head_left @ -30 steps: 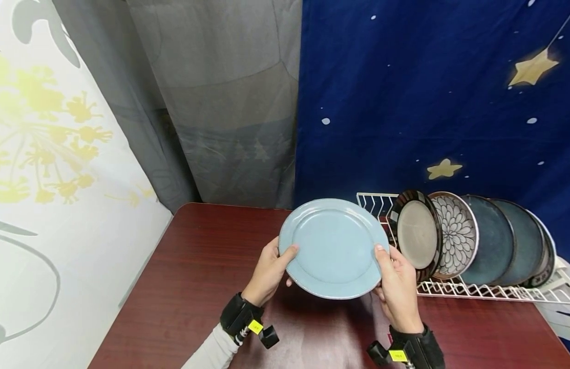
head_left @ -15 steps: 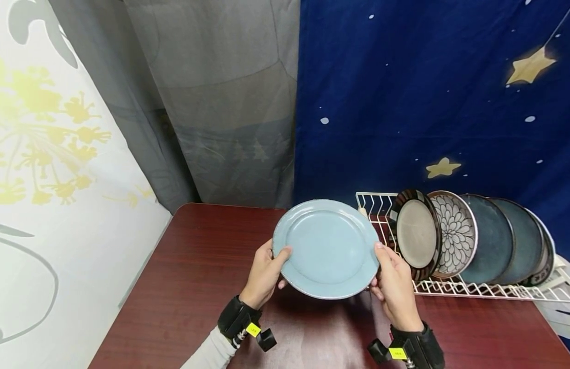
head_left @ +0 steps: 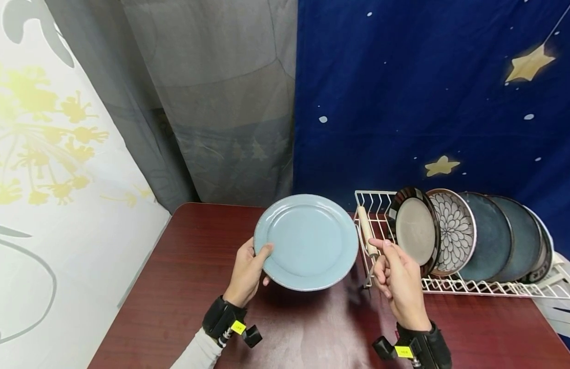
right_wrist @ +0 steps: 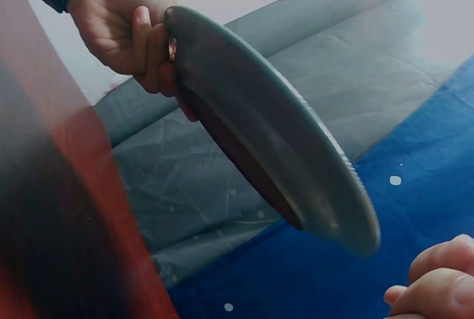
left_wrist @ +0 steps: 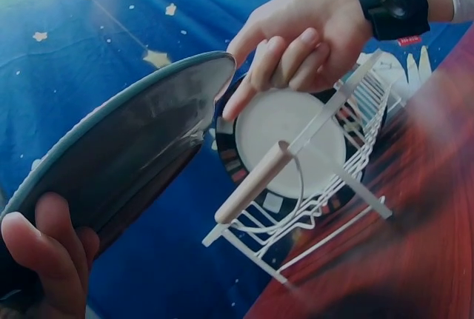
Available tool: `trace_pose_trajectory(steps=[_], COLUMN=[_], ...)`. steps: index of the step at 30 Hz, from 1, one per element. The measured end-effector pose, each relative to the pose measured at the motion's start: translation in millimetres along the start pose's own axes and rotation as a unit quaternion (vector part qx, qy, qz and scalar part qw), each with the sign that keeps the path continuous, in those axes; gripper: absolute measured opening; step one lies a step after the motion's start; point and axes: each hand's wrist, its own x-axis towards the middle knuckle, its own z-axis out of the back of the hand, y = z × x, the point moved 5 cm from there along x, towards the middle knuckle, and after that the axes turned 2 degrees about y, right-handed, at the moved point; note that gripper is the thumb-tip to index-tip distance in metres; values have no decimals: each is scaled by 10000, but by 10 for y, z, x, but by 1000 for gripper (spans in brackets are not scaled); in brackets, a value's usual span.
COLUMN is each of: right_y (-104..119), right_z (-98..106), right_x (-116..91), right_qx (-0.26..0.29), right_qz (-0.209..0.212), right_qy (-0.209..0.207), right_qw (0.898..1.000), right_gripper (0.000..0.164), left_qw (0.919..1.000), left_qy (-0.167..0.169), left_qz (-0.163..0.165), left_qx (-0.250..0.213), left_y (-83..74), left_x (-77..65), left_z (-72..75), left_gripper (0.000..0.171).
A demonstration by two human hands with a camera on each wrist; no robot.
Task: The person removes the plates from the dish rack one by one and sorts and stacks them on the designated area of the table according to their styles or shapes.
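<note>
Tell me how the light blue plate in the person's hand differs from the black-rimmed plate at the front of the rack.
The light blue plate is gripped by the left hand alone, above the table; the black-rimmed plate stands on edge in the white wire rack. The light blue plate is one plain colour and looks larger; the black-rimmed plate has a pale grey centre within a dark patterned rim. Both are round and face the camera.

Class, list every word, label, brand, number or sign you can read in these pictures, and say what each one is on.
No text reads clearly.
Yellow tag on the left wristband: dark print, too small to read.
Yellow tag on the right wristband: dark print, too small to read.
Red tag on the right wristband, left wrist view: blurred.
The blue plate and the racked plates carry no lettering.
</note>
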Motion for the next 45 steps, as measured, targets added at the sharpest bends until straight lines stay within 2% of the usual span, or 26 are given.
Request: trace_pose_trajectory(steps=[7, 17, 27, 36, 45], right_y=[-7, -13, 28, 47, 92], right_z=[-4, 20, 51, 103, 145], right_x=[0, -4, -13, -16, -11], right_qx=[48, 97, 148, 100, 164], right_qz=[34, 55, 67, 141, 299], right_qy=[31, 1, -135, -244, -321], right_qw=[10000, 9999, 9998, 9996, 9989], right_gripper=[47, 45, 44, 34, 37], left_qw=[9998, 9988, 9969, 9942, 9908], left_qy=[-130, -435, -739, -1032, -1276], left_qz=[-68, 105, 17, -66, -163], left_qx=[113, 200, 272, 306, 415], left_y=[-37, -25, -70, -66, -89], left_x=[-41, -106, -142, -179, -203], left_z=[146, 364, 579, 761, 944], left_gripper=[30, 31, 34, 33, 35])
